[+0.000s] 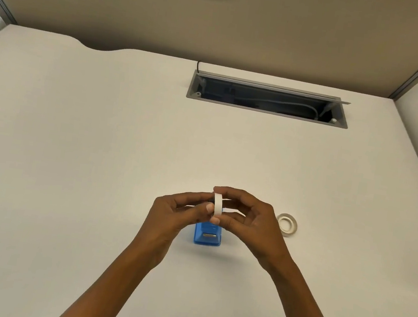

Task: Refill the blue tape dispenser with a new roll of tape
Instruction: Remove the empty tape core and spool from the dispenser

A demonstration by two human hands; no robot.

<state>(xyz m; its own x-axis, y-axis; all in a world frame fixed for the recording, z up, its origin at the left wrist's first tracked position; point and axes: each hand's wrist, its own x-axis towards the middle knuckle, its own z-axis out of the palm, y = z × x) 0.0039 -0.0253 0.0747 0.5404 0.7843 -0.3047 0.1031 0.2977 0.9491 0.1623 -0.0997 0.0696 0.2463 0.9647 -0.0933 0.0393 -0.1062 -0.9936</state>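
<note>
While the blue tape dispenser [208, 234] stands on the white desk [97, 142], near the middle, both hands meet just above its far end. The left hand [176, 214] and right hand [248, 217] pinch a white roll of tape [217, 204] between them, held on edge with its rim facing the camera. A second, clearer roll [286, 224] lies flat on the desk just right of the right hand. Farther off, an open cable tray [268, 102] is sunk into the desk.
</note>
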